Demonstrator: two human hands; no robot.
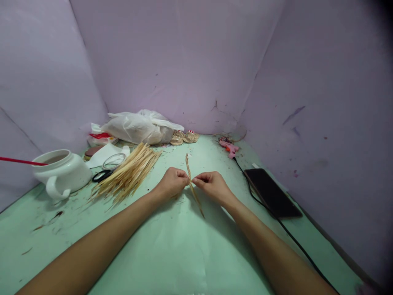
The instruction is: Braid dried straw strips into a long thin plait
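Observation:
Between my two hands, over the middle of the green table, is a thin straw braid (188, 164). Its plaited end points away from me, and loose straw strands (197, 199) trail from it towards me. My left hand (175, 181) is closed, pinching the braid from the left between thumb and forefinger. From the right, my right hand (211, 184) pinches at the same spot, where the plait meets the loose strands. Exactly which strand each hand grips is too small to tell. A bundle of dry straw strips (129, 172) lies to the left of my left hand.
On the left stand a white pot (66, 172) with a red stick (21, 161), black-handled scissors (102, 175) and a clear tape roll (113, 161). A white plastic bag (138, 128) and small straw hats (190, 137) lie at the back. A pink glue gun (229, 147), its black cable and a phone (272, 192) are right.

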